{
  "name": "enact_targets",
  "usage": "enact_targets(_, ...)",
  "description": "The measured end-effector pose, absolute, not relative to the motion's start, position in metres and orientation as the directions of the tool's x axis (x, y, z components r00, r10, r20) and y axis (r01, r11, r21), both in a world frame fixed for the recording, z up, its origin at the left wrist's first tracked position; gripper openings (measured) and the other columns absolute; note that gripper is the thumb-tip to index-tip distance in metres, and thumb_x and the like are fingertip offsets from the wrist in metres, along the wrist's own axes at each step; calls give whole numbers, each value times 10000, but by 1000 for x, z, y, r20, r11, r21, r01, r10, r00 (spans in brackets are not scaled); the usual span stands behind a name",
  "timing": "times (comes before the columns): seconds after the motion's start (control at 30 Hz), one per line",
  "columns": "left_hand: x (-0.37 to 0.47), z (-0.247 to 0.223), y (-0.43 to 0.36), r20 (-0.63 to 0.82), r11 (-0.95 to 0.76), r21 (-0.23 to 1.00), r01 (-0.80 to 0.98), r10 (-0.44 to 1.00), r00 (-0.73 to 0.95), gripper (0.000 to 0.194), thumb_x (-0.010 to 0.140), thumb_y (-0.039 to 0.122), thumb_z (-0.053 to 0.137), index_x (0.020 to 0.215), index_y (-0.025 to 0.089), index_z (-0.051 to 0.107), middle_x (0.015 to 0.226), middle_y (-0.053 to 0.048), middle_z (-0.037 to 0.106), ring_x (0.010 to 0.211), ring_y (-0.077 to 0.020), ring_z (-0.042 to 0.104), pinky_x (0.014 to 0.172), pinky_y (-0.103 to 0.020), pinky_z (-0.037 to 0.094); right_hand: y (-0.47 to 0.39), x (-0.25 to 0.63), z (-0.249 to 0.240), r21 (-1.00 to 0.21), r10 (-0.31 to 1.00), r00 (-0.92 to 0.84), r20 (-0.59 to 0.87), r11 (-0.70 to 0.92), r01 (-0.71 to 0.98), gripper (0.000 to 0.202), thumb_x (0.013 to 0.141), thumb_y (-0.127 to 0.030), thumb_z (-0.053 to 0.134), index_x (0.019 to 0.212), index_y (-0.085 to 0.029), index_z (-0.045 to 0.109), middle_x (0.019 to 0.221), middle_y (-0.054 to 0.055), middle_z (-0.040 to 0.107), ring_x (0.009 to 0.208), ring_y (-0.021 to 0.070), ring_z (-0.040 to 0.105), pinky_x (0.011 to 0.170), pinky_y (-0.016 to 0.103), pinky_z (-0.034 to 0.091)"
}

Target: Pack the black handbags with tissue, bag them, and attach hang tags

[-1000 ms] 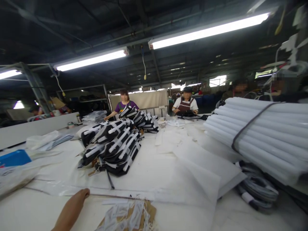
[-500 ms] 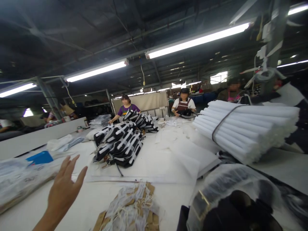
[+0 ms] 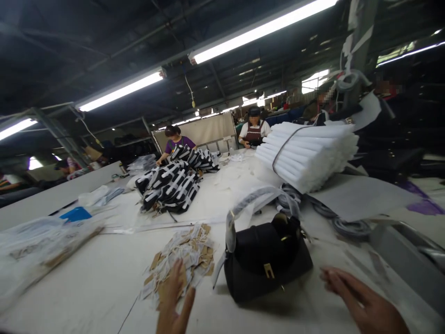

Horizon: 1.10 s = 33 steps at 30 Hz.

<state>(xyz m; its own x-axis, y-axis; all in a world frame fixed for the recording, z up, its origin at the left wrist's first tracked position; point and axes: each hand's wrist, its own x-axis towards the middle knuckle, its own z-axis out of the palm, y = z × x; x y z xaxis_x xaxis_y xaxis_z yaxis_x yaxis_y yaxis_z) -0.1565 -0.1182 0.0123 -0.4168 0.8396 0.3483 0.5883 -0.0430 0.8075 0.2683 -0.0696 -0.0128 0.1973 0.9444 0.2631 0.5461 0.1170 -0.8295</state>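
A black handbag [image 3: 267, 262] with a gold clasp stands on the white table in front of me. Its raised handle [image 3: 231, 227] is wrapped in clear plastic. My left hand [image 3: 174, 301] is open and empty left of the bag, fingers apart, in front of a heap of brown and white tags with strings [image 3: 189, 253]. To the bag's right, clear of it, is my right hand [image 3: 365, 297]. Its fingers are drawn together towards the thumb, and nothing shows in them.
Black-and-white strapped pieces [image 3: 170, 185] are piled further back. White rolls [image 3: 299, 153] lie bundled at right, near coiled grey cords [image 3: 351, 227] and a grey bin [image 3: 406, 260]. Plastic bags [image 3: 45, 246] and a blue piece [image 3: 75, 214] lie left. Two co-workers [image 3: 179, 141] work across the table.
The handbag, blurred and close at lower right before, now stands on the table nearer the middle. My left hand has moved right to the tags. My right hand has come into view.
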Motion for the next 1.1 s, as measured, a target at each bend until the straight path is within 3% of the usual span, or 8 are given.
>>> enact_targets(0.1,-110,-40,-119,267,-63,880,471,886,-380,702,957,558,463,1559,280,232,1636,-89,266,1485,-300,299,1127,-460,420,-25,281,-14,-876,951,253,176,33,482,614,850,-685,513,1295,-281,638,1277,60,687,1151,305,660,1002,410,535)
enact_targets(0.2,-81,-60,-106,212,-59,900,433,925,-316,817,937,528,510,1587,246,103,1664,-102,171,1518,-279,209,1193,-441,315,18,276,-20,-920,976,186,115,34,391,743,869,-705,441,1448,-243,498,1474,81,530,1331,307,519,1138,435,403)
enact_targets(0.27,-67,-62,-94,207,-72,900,430,939,-276,862,922,504,541,1590,221,76,1669,-100,145,1530,-267,155,1226,-425,237,40,268,-27,-928,988,124,90,38,372,739,885,-723,376,1426,-243,528,1490,54,510,1393,295,443,1184,439,334)
enact_targets(0.43,-44,-61,-75,215,-64,888,455,933,-289,830,927,470,525,1586,178,114,1675,-99,111,1538,-255,84,1254,-401,120,51,251,-43,-936,999,15,33,26,352,712,919,-742,259,1331,-287,620,1364,13,631,1333,297,517,1169,479,366)
enact_targets(0.63,-44,-43,-68,195,-27,878,479,932,-305,820,919,473,504,1578,154,134,1670,-104,143,1540,-236,78,1256,-381,97,22,262,-46,-933,998,-54,30,47,356,725,952,-706,254,1451,-247,506,1491,26,511,1428,286,391,1222,483,240)
enact_targets(0.77,-58,-31,-62,168,-27,866,499,957,-238,839,914,473,514,1577,143,121,1665,-121,152,1535,-242,125,1249,-398,150,12,279,-51,-906,982,-168,81,143,398,759,928,-683,400,1553,-256,342,1566,32,393,1439,303,354,1187,461,321)
enact_targets(0.87,-62,-27,-54,148,-20,859,511,966,-212,863,903,479,542,1576,141,121,1664,-123,149,1533,-248,137,1248,-407,163,10,275,-45,-853,976,-191,106,188,486,870,860,-702,508,1563,-229,312,1551,67,419,1397,329,419,1144,445,395)
enact_targets(1.1,-62,0,-48,81,59,864,501,964,-254,652,1007,554,297,1511,145,366,1606,-105,336,1510,-236,241,1256,-408,128,4,260,1,-707,1000,-18,15,23,707,700,928,-725,276,1349,-266,596,1230,84,709,1147,378,651,978,542,512)
